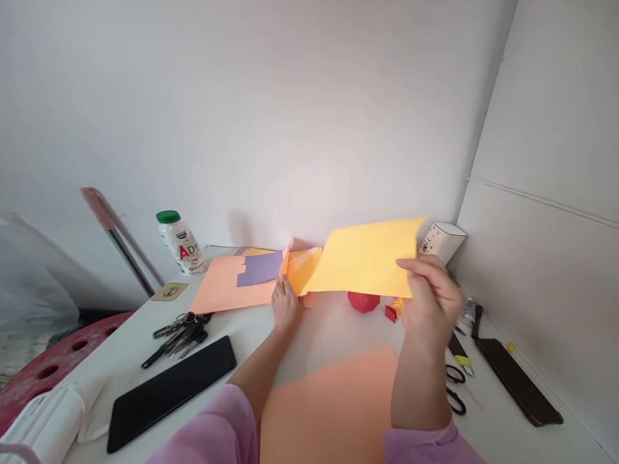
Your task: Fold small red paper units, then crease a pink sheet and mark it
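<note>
My right hand (431,293) pinches the right end of a yellow sheet of paper (365,258) and holds it up off the table, slightly curved. My left hand (286,301) is closed at the lifted edge of the peach paper (227,298), beside a clear plastic sleeve (300,265) with yellow paper in it. A purple cut piece of paper (261,269) lies on the peach paper. Behind the yellow sheet's lower edge sit a red faceted paper ball (363,301) and a small red folded paper piece (391,312). Another peach sheet (333,406) lies between my forearms.
At left are a white bottle with a green cap (178,243), keys (184,335) and a black phone-like slab (171,393). Scissors (455,390), a cutter (461,354), a dark flat case (520,381) and a white paper cup (441,238) are at right. Walls stand behind and right.
</note>
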Tool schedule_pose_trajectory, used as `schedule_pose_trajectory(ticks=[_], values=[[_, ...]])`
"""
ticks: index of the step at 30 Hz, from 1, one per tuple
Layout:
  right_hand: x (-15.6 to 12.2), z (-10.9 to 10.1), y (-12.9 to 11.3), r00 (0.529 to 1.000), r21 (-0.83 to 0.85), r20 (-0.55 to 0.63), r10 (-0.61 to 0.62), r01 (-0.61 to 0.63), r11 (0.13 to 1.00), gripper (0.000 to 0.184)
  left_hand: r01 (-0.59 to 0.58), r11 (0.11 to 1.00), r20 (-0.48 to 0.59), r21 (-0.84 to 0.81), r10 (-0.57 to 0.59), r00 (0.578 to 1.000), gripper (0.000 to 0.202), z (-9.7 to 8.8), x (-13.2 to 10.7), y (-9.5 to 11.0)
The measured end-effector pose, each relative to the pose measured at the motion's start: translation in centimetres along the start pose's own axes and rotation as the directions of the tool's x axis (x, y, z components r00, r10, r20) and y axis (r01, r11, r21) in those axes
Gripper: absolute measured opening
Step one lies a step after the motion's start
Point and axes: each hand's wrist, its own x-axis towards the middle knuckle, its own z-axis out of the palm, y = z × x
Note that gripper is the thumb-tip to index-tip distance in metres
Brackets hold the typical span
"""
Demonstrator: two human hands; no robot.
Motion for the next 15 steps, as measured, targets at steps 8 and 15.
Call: schedule_pose_trajectory(ticks=[8,15], values=[[-0.2,-6.4,-2.1,0.970,0.010,-0.073,0.234,-0.234,0.972,0.015,-0.012,1.000,0.034,0.005,0.012,0.999,0.053,-0.5,0.5,0.3],[-8.5,-18.1,-1.2,0.751,-0.422,-0.116,0.650,-0.629,0.652,0.014,0.007,0.999,0.068,-0.047,-0.004,0.998,0.037,-1.4,0.8,0.4]])
